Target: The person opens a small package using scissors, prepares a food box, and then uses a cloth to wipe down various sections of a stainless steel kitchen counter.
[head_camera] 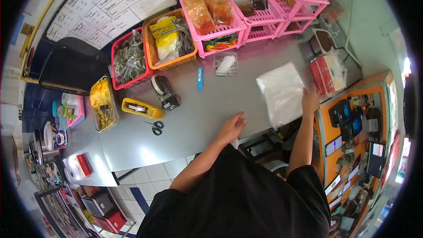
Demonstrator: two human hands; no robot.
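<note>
My right hand (310, 102) is at the right edge of a stack of clear plastic bags (282, 92) on the steel table (198, 122); whether its fingers grip the bags cannot be told. My left hand (234, 127) is over the table's front edge, left of the bags, its index finger extended. Something small and white (235, 143) shows below that hand, partly hidden by the black shirt. Further back are a blue strip-shaped object (200, 79) and a clear tub (225, 63) with white items. Scissors (155, 127) with black handles lie to the left.
Pink racks (241, 33) with packets stand at the back, beside orange (178, 61) and red (132, 84) baskets. A yellow tape dispenser (142, 108), a black dispenser (170, 100) and a food container (114, 112) are on the left. A red-and-white pack (322, 75) stands right.
</note>
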